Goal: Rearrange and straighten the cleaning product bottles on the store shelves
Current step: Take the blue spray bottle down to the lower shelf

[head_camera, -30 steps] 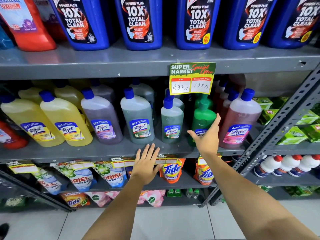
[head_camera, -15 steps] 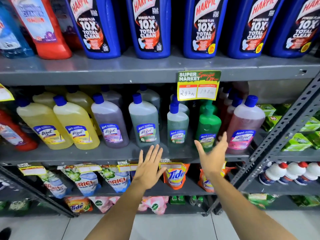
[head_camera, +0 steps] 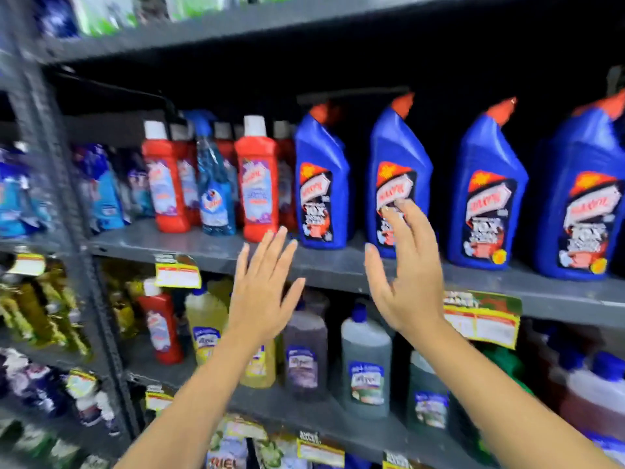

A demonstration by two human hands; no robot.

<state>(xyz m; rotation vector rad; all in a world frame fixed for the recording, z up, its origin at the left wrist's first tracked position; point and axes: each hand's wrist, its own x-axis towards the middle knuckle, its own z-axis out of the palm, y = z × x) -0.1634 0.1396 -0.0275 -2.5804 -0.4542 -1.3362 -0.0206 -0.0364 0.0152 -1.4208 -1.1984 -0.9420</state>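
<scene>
Several blue toilet-cleaner bottles with red caps stand in a row on the grey upper shelf (head_camera: 216, 250); the two nearest my hands are one (head_camera: 321, 184) on the left and one (head_camera: 399, 177) beside it. My right hand (head_camera: 404, 275) is raised, fingers spread, its fingertips in front of the second bottle's label. My left hand (head_camera: 262, 286) is open and flat in front of the shelf edge, below the first blue bottle and a red bottle (head_camera: 257, 184). Neither hand holds anything. The picture is motion-blurred.
Left of the blue row stand another red bottle (head_camera: 165, 184) and a light-blue spray bottle (head_camera: 213, 184). The shelf below holds yellow, purple (head_camera: 304, 350) and grey (head_camera: 365, 360) floor-cleaner bottles. A price tag (head_camera: 482, 319) hangs on the shelf edge. A grey upright post (head_camera: 67, 211) stands at the left.
The view has swung up and left from the floor-cleaner shelf to the shelf of blue bottles. Both hands have risen from the lower shelf edge to the upper one, still open.
</scene>
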